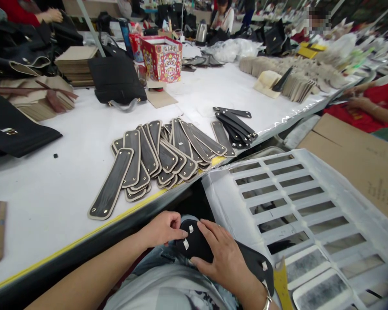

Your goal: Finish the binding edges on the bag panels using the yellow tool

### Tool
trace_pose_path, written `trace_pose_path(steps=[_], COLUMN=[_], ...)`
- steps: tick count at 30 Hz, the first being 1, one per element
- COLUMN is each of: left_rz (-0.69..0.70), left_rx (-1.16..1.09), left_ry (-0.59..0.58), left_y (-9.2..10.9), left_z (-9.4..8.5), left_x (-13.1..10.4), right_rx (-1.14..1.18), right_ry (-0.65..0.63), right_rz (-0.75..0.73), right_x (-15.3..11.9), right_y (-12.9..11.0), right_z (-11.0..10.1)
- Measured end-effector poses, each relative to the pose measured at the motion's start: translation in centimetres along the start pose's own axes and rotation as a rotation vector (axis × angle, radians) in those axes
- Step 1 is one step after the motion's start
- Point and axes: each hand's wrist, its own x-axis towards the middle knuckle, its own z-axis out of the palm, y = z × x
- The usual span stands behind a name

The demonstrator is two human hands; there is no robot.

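Note:
A long black strip (252, 262) with rounded ends and small whitish tabs lies across the person's lap. Spread over its middle, my right hand (224, 254) grips it with the thumb on the near edge and fingers on the far edge. At the strip's left end, my left hand (168, 228) has its fingers curled and its thumb or fingertip beside a white tab (191, 229); whether anything is pinched there is too small to tell. On the table just beyond is a pile of dark strips with beige edges (110, 185) and metal studs.
The white table (67, 185) has a yellow-taped front edge. Black strips (234, 125) lie farther back. A black bag (116, 79) and red box (163, 58) stand behind. At right are a slotted white frame (278, 172) and cardboard (358, 159); a person's hands (358, 101) show beyond.

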Motion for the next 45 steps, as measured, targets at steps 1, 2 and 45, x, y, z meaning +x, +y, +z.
trace_pose_path(steps=[1, 2, 45], left_rz=[0.01, 0.019, 0.106], left_rx=[-0.021, -0.049, -0.13], left_ry=[0.007, 0.01, -0.14], left_y=[-0.2, -0.4, -1.9], left_z=[0.1, 0.3, 0.9], left_x=[0.0, 0.1, -0.3], right_rx=[-0.002, -0.003, 0.118], right_ry=[0.003, 0.002, -0.119], right_rz=[-0.003, -0.003, 0.228], right_x=[0.0, 0.0, 0.2], right_y=[0.0, 0.0, -1.2], right_z=[0.0, 0.0, -2.0])
